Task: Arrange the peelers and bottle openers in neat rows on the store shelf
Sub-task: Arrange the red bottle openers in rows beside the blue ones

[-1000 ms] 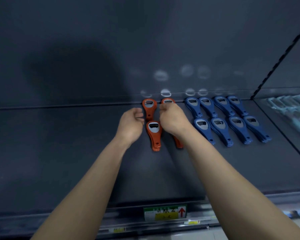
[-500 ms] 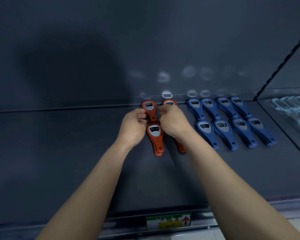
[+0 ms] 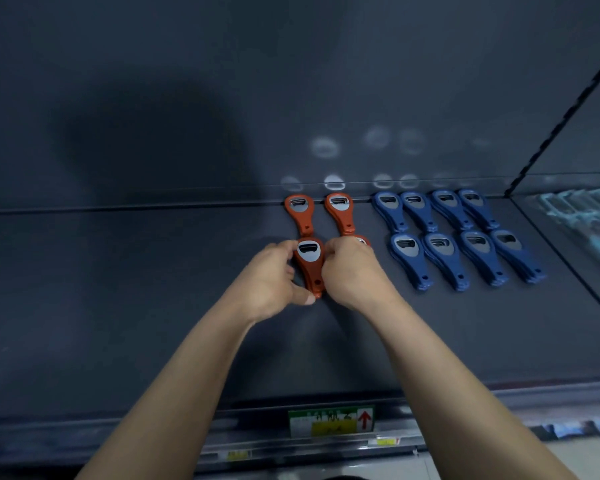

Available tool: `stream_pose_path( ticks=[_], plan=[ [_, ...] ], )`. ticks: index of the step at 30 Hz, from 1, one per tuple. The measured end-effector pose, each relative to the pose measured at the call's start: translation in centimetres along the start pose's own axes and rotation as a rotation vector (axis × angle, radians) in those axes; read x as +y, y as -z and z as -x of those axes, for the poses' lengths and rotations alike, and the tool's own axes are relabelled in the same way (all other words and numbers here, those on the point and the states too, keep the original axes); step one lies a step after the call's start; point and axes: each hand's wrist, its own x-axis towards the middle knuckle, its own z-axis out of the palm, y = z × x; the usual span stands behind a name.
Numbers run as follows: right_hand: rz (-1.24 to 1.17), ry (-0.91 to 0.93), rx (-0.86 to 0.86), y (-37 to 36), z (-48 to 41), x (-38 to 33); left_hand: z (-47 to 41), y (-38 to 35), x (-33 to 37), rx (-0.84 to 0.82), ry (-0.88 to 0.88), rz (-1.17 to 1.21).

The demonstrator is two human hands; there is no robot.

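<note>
Your left hand (image 3: 274, 277) grips the front-left orange opener (image 3: 310, 263), fingers at its head and thumb at the handle end. Your right hand (image 3: 355, 271) sits curled just beside it, over the front-right orange opener (image 3: 362, 240). It hides nearly all of that opener, so I cannot tell whether it grips it. Both lie flat on the dark shelf (image 3: 118, 306), handles toward you, right behind them the two back orange openers (image 3: 300, 213). To their right the blue openers (image 3: 440, 245) lie in two rows of four stacks. Further right, pale teal items (image 3: 579, 216) are too blurred to identify. A price label (image 3: 331, 420) hangs on the shelf's front edge.
</note>
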Motion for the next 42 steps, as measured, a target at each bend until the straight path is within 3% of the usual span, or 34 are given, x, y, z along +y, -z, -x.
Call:
stream_pose_path(
  ticks=[8,20,24,29,34,42],
  plan=[
    [-0.012,0.009,-0.018,-0.6,0.1,0.2,0.2,-1.2,-0.2,0.112,-0.061,-0.084],
    [-0.101,0.037,0.025,-0.2,0.4,0.6,0.5,-0.9,-0.3,0.135,-0.14,-0.138],
    [-0.127,0.065,0.169,0.4,0.3,1.1,0.7,-0.8,-0.3,0.143,-0.135,-0.158],
    [-0.021,0.013,0.313,1.7,0.6,2.9,1.3,-0.1,0.2,0.165,-0.136,-0.183],
    [0.172,-0.104,0.201,0.9,1.5,4.3,1.1,-0.9,1.5,0.207,-0.243,-0.199],
    [0.315,-0.049,0.28,-0.4,2.2,5.1,0.9,-2.1,2.0,0.258,-0.31,-0.241]
  ],
)
